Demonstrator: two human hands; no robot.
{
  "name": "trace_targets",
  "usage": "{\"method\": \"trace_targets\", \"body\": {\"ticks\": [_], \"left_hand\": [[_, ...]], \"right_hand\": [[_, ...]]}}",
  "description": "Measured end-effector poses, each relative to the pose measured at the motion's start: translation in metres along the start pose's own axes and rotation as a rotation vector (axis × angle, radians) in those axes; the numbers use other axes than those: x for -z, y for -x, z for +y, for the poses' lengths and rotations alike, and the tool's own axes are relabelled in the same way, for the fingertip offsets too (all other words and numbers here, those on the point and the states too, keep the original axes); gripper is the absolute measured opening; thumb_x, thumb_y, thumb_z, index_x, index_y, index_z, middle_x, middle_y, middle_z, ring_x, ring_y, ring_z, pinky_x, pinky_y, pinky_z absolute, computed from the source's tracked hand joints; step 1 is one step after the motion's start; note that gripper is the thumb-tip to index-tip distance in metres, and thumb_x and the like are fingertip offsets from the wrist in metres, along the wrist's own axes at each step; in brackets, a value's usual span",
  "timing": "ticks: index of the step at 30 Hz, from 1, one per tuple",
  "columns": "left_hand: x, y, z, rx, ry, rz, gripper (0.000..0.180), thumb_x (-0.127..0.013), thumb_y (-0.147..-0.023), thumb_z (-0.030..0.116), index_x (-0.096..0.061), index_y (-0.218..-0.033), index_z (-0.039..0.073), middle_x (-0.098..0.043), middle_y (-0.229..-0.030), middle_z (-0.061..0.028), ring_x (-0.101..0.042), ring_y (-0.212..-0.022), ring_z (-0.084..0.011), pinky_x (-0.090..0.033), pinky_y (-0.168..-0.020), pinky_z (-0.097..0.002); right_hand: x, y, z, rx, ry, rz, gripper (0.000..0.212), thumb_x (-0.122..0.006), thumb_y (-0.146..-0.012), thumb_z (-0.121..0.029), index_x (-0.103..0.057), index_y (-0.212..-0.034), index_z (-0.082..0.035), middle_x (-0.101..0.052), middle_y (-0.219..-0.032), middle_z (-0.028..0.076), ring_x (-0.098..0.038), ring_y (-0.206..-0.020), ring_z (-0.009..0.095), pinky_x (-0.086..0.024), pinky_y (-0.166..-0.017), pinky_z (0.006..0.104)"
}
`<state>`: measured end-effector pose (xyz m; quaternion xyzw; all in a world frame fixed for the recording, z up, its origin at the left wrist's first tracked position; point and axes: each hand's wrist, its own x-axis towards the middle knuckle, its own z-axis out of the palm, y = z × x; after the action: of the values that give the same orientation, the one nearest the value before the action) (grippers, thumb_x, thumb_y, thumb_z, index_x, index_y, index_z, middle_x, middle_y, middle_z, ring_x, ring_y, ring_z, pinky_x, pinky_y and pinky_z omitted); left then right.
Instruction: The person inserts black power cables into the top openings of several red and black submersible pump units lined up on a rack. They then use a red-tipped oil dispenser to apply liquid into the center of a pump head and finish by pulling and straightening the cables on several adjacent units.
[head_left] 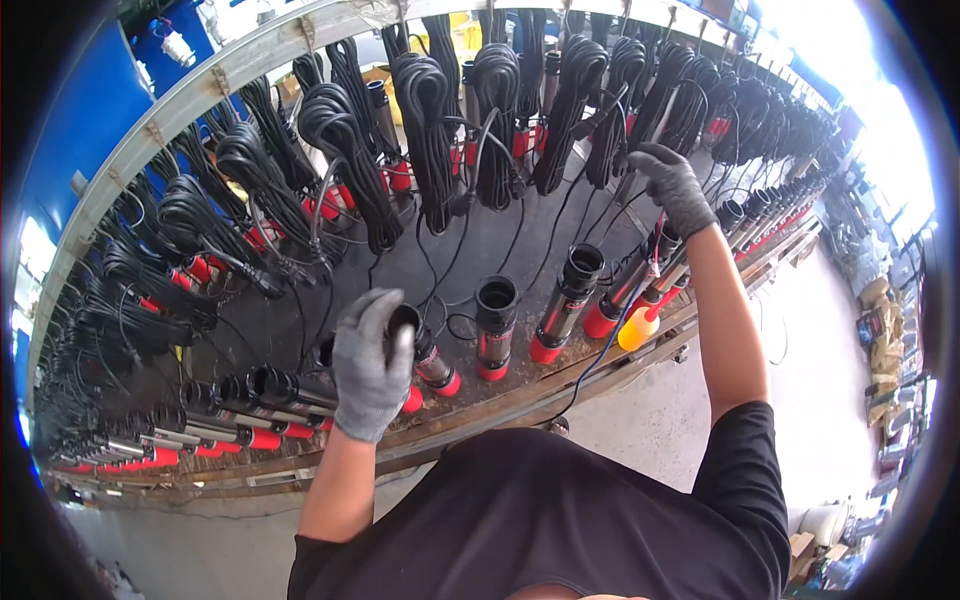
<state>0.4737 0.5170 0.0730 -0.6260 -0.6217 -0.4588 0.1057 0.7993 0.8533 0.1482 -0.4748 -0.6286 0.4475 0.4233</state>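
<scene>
My left hand point(370, 360), in a grey glove, is beside the open black top of a steel pump cylinder point(436, 368) with a red base. Its thumb is apart from the slightly bent fingers, and no object shows in its grasp. Whether it touches the rim is unclear. Farther off to the right, my right hand point(675, 190), also gloved in grey, reaches to the hanging black cable bundles point(680, 105). Its fingers are curled; what lies in them is hidden. Below it run a thin red wire and a dark blue cable point(597, 362), beside an orange-yellow piece point(638, 328).
More pump cylinders point(495, 328) stand along the bench's near wooden edge point(490, 420). Coiled black cables point(422, 140) hang from a curved-looking metal rail point(225, 85), with red-based cylinders behind them. Loose cables cross the dark bench top point(490, 250). Boxes point(885, 335) line the far right.
</scene>
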Motion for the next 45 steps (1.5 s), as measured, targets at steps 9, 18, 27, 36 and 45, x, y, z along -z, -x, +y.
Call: {"method": "trace_targets", "body": {"ticks": [9,18,27,36,45], "left_hand": [[-0.038,0.005,0.011,0.154,-0.006,-0.103,0.028,-0.070,-0.082,0.005,-0.071,-0.110,0.006,-0.067,-0.084,-0.0104,-0.065,-0.077,-0.0305,-0.054,-0.072,-0.0417],[-0.048,0.028,0.032,0.090,-0.067,0.018,0.027,-0.073,-0.081,0.004,-0.070,-0.108,0.007,-0.068,-0.082,-0.0075,-0.066,-0.076,-0.0281,-0.055,-0.071,-0.0393],[-0.060,0.003,-0.011,0.261,-0.040,0.090,0.022,-0.074,-0.085,0.006,-0.074,-0.107,0.007,-0.073,-0.086,-0.0099,-0.070,-0.077,-0.0259,-0.057,-0.073,-0.0364],[-0.062,-0.001,-0.015,0.280,-0.039,0.066,0.019,-0.071,-0.089,0.007,-0.074,-0.108,0.004,-0.073,-0.091,-0.0113,-0.071,-0.081,-0.0240,-0.057,-0.076,-0.0344],[-0.063,0.000,-0.015,0.306,-0.052,0.076,0.018,-0.071,-0.089,0.007,-0.075,-0.106,0.004,-0.075,-0.096,-0.0126,-0.073,-0.086,-0.0257,-0.058,-0.080,-0.0348]], "right_hand": [[0.009,-0.021,0.024,0.052,0.059,-0.519,0.037,-0.075,-0.094,-0.029,-0.072,-0.122,-0.006,-0.067,-0.079,-0.002,-0.052,-0.056,0.003,-0.037,-0.050,0.0202],[0.027,-0.011,0.062,0.079,-0.162,-0.483,0.062,-0.071,-0.096,-0.044,-0.060,-0.137,0.002,-0.066,-0.081,0.003,-0.050,-0.057,0.006,-0.036,-0.051,0.0203],[0.029,-0.022,0.088,-0.056,-0.311,-0.393,0.054,-0.067,-0.099,-0.043,-0.065,-0.133,-0.001,-0.063,-0.082,-0.002,-0.047,-0.068,0.006,-0.034,-0.060,0.0229],[0.024,-0.015,0.080,0.084,-0.277,-0.413,0.043,-0.069,-0.094,-0.033,-0.069,-0.120,0.002,-0.060,-0.080,0.000,-0.044,-0.059,0.007,-0.031,-0.053,0.0223],[0.014,-0.008,0.073,0.200,-0.119,-0.321,0.041,-0.064,-0.098,-0.025,-0.066,-0.128,0.002,-0.051,-0.071,-0.004,-0.036,-0.054,0.006,-0.026,-0.051,0.0214]]}}
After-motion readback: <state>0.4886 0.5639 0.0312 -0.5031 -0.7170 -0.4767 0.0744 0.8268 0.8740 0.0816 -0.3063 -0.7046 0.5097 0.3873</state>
